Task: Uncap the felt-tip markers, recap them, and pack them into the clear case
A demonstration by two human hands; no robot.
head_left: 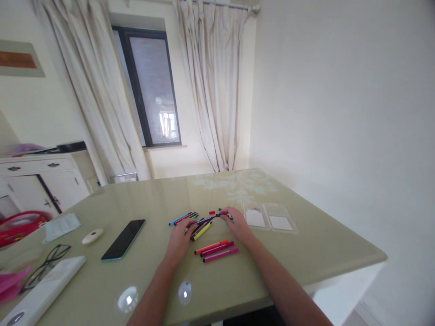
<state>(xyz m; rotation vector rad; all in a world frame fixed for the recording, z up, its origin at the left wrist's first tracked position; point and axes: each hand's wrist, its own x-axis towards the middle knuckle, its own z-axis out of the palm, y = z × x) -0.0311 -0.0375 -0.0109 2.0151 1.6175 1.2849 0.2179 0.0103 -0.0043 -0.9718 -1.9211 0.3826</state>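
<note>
A dark purple felt-tip pen (205, 221) lies between my hands, just above the tabletop. My left hand (180, 236) is closed on its barrel. My right hand (237, 222) pinches a small dark cap (218, 216) at the pen's tip; whether cap and tip touch is too small to tell. Beneath the pen rest several loose pens, including a yellow felt-tip pen (202, 231). Behind the left hand is a group with a blue felt-tip pen (179, 218). Closer to me lie an orange felt-tip pen (211, 247) and two pinkish ones. A red cap (212, 212) sits beyond the purple pen.
An opened clear plastic case (268, 227) with white inserts lies right of my right hand. Leftward on the glossy table (149, 271) are a phone (123, 240), an oval white object (92, 236), a face mask (63, 226), glasses (47, 265) and a long white object (45, 290).
</note>
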